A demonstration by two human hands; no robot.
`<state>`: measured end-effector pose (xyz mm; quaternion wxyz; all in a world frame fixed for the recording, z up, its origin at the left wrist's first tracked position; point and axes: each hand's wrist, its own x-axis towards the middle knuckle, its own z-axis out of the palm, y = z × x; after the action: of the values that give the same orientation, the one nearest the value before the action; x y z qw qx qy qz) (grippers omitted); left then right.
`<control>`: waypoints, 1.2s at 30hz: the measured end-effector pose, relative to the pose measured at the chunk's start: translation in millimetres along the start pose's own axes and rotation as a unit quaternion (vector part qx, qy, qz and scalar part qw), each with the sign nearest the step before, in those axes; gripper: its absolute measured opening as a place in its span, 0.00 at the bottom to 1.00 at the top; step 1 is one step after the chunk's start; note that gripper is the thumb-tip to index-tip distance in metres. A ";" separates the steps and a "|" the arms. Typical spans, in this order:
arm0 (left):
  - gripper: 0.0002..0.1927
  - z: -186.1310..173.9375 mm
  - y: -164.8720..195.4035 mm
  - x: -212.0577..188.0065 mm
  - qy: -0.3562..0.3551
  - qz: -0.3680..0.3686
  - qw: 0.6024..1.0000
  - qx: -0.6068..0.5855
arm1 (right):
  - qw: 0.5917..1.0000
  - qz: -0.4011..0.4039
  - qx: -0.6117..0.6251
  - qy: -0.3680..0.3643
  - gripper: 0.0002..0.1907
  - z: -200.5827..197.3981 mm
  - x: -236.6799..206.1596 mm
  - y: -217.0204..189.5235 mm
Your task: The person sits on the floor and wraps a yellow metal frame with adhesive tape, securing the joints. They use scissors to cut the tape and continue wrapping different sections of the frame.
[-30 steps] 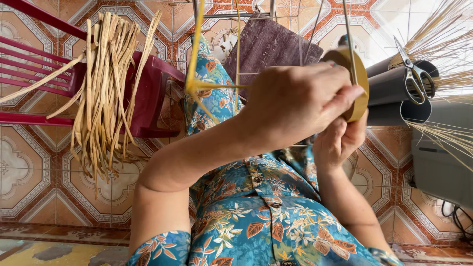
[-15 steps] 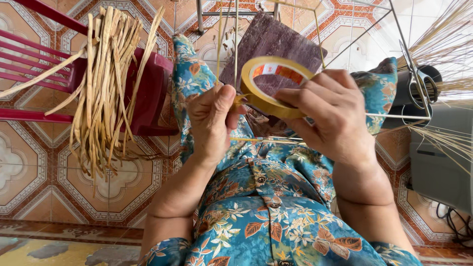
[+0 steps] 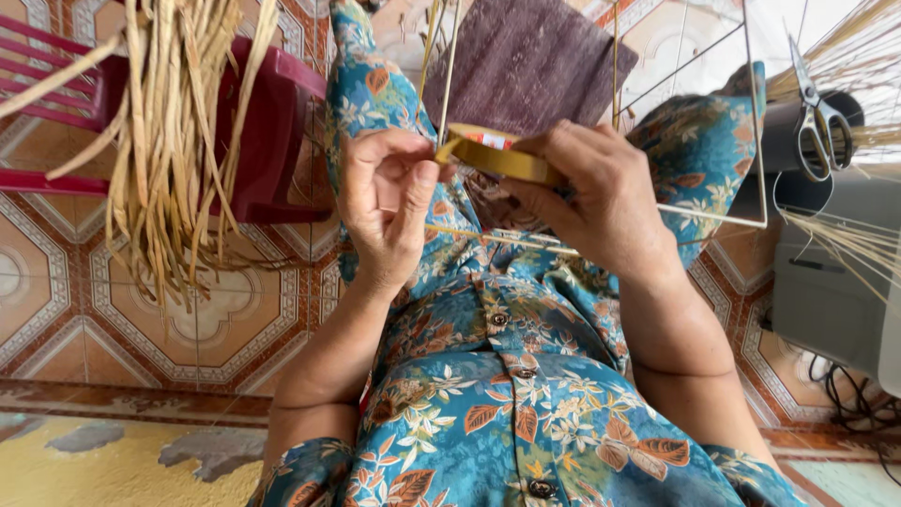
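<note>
Head view: your right hand (image 3: 601,202) grips the yellow tape roll (image 3: 502,155) at upper centre, its free end pinched by your left hand (image 3: 385,202) just left.

Floor is laid with patterned terracotta tiles (image 3: 113,310); a red plastic chair (image 3: 272,141) is seen upper left, daylight upper right.

Patterned tile floor (image 3: 56,310) bears a red chair (image 3: 272,141).
</note>
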<state>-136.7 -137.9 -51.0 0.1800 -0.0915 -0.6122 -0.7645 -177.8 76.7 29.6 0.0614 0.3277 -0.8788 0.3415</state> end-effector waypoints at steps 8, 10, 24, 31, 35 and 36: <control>0.05 -12.8 -24.7 -5.4 0.022 -0.017 0.997 -0.070 | 0.998 -0.045 -0.036 0.011 0.16 15.8 8.8 3.1; 0.05 -12.0 -23.3 -7.4 0.034 -0.034 0.989 -0.138 | 0.997 -0.057 -0.049 0.004 0.16 14.5 10.3 -0.7; 0.20 -9.5 4.7 22.2 -0.045 0.213 0.922 0.321 | 0.990 0.032 0.140 0.003 0.18 -37.5 20.0 -4.6; 0.14 -10.5 12.6 17.0 -0.074 0.169 0.909 0.374 | 0.977 0.086 0.196 0.017 0.18 -49.5 30.7 -53.5; 0.13 -6.2 11.2 12.8 -0.097 0.198 0.887 0.405 | 0.971 0.106 0.215 0.012 0.15 -61.1 22.4 -56.7; 0.13 -5.1 9.6 13.1 -0.101 0.213 0.889 0.393 | 0.971 0.108 0.214 0.012 0.15 -63.2 20.3 -54.7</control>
<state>-144.6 -146.8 -38.9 0.2972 -0.2184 -0.8433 -0.3909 -167.1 76.1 115.0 -0.0371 0.2325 -0.8146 0.5300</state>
